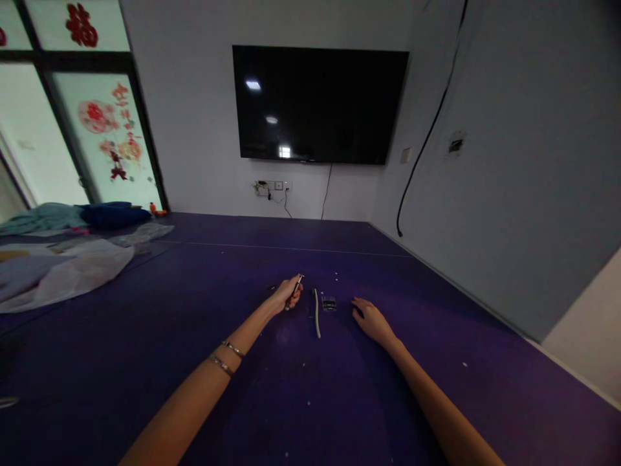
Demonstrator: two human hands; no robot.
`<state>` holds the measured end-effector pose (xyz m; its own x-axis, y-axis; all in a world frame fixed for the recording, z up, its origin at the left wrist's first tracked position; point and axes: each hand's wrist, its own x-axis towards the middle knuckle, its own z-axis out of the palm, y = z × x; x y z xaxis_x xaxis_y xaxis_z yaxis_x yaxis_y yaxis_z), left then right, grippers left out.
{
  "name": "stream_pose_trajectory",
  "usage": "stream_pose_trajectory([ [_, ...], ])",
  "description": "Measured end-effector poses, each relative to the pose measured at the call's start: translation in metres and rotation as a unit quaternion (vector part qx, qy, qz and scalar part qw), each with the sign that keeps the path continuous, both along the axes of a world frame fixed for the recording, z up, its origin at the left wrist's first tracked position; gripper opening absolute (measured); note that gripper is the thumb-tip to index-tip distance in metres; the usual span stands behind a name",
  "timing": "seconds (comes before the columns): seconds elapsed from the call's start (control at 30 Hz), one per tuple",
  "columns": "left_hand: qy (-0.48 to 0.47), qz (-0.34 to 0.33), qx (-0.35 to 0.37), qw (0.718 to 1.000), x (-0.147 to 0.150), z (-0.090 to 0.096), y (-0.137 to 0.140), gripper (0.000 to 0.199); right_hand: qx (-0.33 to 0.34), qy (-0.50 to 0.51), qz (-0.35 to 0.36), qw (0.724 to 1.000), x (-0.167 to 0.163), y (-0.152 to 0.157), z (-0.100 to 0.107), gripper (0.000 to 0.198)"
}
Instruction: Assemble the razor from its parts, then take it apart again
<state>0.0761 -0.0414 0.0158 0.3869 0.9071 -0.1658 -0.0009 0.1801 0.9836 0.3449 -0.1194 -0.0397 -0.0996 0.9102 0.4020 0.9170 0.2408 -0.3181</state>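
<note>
My left hand (290, 294) is closed around a slim tool (299, 281) with a shiny metal end; its exact kind is too small to make out. To the right of that hand, a pale, slightly bent strip (317, 315) lies on the purple surface (218, 401). Beside the strip is a small clear packet (329, 303) with dark pieces in it. My right hand (370, 320) rests palm down to the right of the packet, apart from it, fingers loosely stretched and holding nothing. A small dark piece (272, 287) lies just left of my left hand.
White plastic sheeting (92, 275) and folded blue cloth (114, 215) lie at the left. A television (320, 107) hangs on the far wall above sockets (276, 186). A black cable (427, 139) hangs down the right wall. Tiny white scraps dot the surface.
</note>
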Motion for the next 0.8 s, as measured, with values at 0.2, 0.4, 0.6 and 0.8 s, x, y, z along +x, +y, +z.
stream_pose_trajectory([
  [0.2,-0.023,-0.039,0.012,0.999,0.004,0.005,-0.007,0.03,0.013,-0.007,0.002,1.0,-0.002,-0.002,0.001,0.039],
  [0.4,-0.036,-0.068,0.021,0.997,0.001,0.01,-0.016,0.023,0.019,0.028,0.004,0.999,-0.001,-0.004,0.003,0.039],
  [0.6,-0.045,-0.081,0.023,0.995,0.0,0.024,-0.025,0.02,0.074,0.045,-0.035,0.996,-0.024,-0.018,0.035,0.031],
  [0.8,-0.053,-0.085,0.064,0.993,0.001,0.027,-0.028,0.019,-0.094,-0.041,-0.074,0.992,-0.091,-0.021,0.061,0.041],
])
